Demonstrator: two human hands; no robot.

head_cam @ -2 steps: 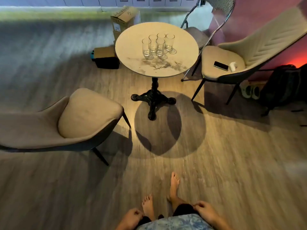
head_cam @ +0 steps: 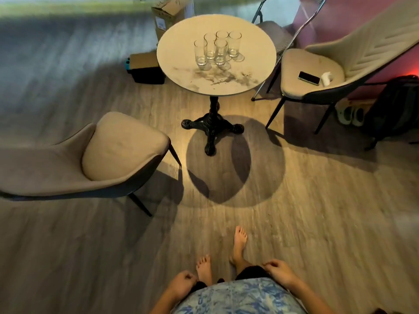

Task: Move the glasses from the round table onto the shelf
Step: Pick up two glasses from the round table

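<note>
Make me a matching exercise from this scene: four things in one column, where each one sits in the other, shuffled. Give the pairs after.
Things:
1. glasses
2. phone
3. cardboard box
4. shoes

Places:
A. on the floor under the right-hand chair
B. on the floor behind the round table
C. on the seat of the right-hand chair
D. on the round table, clustered upright

Pairs: 1-D, 2-C, 3-B, 4-A

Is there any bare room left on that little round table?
Yes: the pale round table is bare left of the five clear glasses and along its smudged near edge. The glasses crowd the far middle.
</note>
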